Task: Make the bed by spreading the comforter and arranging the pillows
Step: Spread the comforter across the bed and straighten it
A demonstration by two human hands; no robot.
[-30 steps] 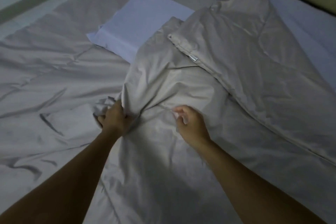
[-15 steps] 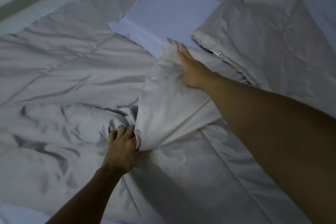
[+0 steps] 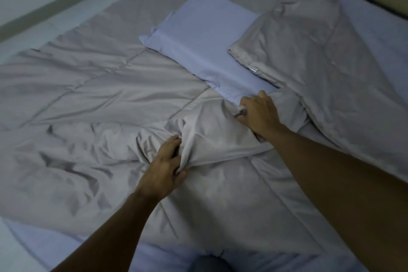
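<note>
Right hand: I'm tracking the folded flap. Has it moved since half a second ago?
Yes. The right hand pulled back from the pillow's far side to its near corner, now gripping the comforter.

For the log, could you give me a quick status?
Left hand and right hand grip bunched comforter. Pillow lies on top, partly covered.

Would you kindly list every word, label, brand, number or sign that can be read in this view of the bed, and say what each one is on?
No text can be read.
Small white tag sewn at the edge of the folded-over comforter, beside the lavender pillow: too small and blurred to read; whether it bears print cannot be told.
Rest of the bedding, wall and floor: no writing visible.
</note>
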